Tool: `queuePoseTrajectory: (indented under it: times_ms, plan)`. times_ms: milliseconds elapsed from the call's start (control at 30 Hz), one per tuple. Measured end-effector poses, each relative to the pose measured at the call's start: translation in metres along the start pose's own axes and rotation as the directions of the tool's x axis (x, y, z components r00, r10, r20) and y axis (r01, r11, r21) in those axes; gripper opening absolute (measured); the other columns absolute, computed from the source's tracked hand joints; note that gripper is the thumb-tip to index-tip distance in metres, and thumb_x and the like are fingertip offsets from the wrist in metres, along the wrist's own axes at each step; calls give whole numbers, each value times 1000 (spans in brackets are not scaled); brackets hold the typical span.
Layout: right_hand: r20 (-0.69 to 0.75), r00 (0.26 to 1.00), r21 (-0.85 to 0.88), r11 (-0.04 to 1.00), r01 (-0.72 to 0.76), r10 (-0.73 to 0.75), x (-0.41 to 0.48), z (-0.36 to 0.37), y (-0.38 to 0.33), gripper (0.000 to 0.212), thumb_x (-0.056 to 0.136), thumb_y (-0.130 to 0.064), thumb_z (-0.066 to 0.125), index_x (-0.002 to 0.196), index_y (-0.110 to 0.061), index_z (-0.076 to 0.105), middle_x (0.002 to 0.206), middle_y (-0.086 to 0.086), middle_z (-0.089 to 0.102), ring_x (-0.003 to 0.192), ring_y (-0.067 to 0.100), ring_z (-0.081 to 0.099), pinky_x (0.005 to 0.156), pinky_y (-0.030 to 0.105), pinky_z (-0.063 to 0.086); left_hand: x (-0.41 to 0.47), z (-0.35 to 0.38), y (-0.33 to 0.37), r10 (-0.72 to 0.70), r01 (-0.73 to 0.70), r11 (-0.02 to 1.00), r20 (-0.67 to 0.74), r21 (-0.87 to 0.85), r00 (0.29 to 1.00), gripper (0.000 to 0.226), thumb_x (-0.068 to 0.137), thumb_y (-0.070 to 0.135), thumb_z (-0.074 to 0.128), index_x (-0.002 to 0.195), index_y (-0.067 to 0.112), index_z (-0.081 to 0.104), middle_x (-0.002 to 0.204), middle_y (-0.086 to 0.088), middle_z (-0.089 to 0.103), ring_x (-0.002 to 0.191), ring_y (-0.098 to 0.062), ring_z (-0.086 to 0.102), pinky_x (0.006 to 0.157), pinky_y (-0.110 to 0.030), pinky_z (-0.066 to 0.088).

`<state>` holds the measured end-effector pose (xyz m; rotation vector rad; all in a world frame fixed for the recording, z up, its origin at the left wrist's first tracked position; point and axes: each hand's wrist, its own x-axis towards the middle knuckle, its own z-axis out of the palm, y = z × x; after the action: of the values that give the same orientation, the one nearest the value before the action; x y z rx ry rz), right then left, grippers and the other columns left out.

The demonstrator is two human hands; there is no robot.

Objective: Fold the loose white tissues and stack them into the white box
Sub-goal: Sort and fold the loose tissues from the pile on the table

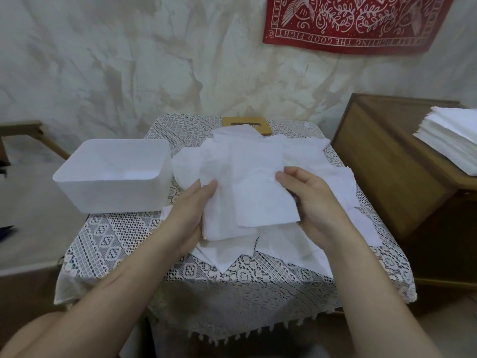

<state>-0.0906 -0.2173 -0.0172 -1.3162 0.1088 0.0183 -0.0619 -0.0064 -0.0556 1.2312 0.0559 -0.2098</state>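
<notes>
A heap of loose white tissues (pixel 304 161) covers the middle and right of the small table. Above it I hold a folded white tissue (pixel 255 202) between both hands. My left hand (pixel 191 213) grips its left edge, thumb on top. My right hand (pixel 315 202) grips its right edge, fingers curled behind. The white box (pixel 113 182) stands open on the table's left side, apart from my hands, with what looks like one tissue lying at its bottom.
A lace cloth (pixel 124 239) covers the table. A wooden lid with a slot (pixel 245 124) lies at the far edge, partly under tissues. A wooden cabinet (pixel 392 161) at the right carries a neat stack of white tissues (pixel 454 140). A red banner (pixel 356 21) hangs on the wall.
</notes>
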Motion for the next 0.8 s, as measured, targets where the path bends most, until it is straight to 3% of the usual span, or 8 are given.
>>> queuePoseTrajectory:
  times_ms: [100, 200, 333, 500, 667, 733, 800]
  plan:
    - [-11, 1000, -89, 996, 13, -14, 1, 17, 10, 6, 96, -13, 67, 94, -18, 64, 61, -7, 64, 46, 6, 51, 45, 17, 41, -2, 6, 1, -25, 27, 998, 39, -56, 999, 37, 110, 35, 43, 135, 15, 61, 126, -5, 74, 119, -23, 70, 99, -43, 53]
    - [-38, 998, -249, 968, 41, -52, 6, 27, 21, 4, 95, -13, 69, 93, -13, 66, 68, 2, 68, 49, 15, 55, 46, 23, 47, -5, 10, 3, -49, 54, 992, 51, -110, 998, 44, 109, 45, 36, 132, 17, 62, 126, -5, 74, 114, -21, 72, 92, -41, 57]
    - [-57, 996, -262, 964, 48, -65, 8, 32, 25, 6, 95, -13, 69, 95, -8, 65, 70, 7, 68, 47, 15, 55, 44, 23, 45, -6, 9, 4, -46, 54, 994, 74, -99, 996, 45, 108, 50, 36, 130, 20, 62, 122, -3, 76, 111, -19, 73, 89, -40, 58]
    - [-31, 993, -321, 942, 100, -116, 10, 34, 31, 8, 94, -16, 71, 94, -9, 66, 75, 15, 68, 49, 18, 56, 43, 23, 43, -5, 4, 0, -16, 19, 1000, 104, -21, 994, 41, 107, 35, 49, 140, 12, 57, 129, -9, 72, 119, -28, 69, 101, -48, 54]
    - [-87, 971, -455, 876, 162, -224, 19, 28, 40, 10, 84, -34, 76, 88, -32, 66, 68, -6, 65, 54, 16, 57, 56, 32, 44, -3, 0, -3, 17, -20, 999, 105, 26, 994, 31, 106, 20, 53, 135, 12, 60, 123, -10, 75, 113, -28, 72, 86, -39, 63]
    - [-83, 978, -476, 870, 129, -190, 18, 27, 39, 20, 84, -39, 78, 98, -37, 64, 80, -8, 67, 55, 12, 58, 53, 27, 42, -2, -1, -2, 15, -20, 999, 104, 40, 994, 30, 106, 19, 53, 134, 12, 61, 122, -10, 75, 112, -30, 72, 84, -39, 63]
    - [-47, 995, -461, 886, 54, -85, 15, 26, 36, 31, 86, -39, 78, 111, -29, 63, 90, -3, 69, 55, 8, 57, 45, 18, 39, -1, -1, -1, 18, -23, 999, 102, 43, 995, 29, 106, 19, 53, 133, 12, 61, 120, -10, 76, 109, -29, 74, 82, -38, 63]
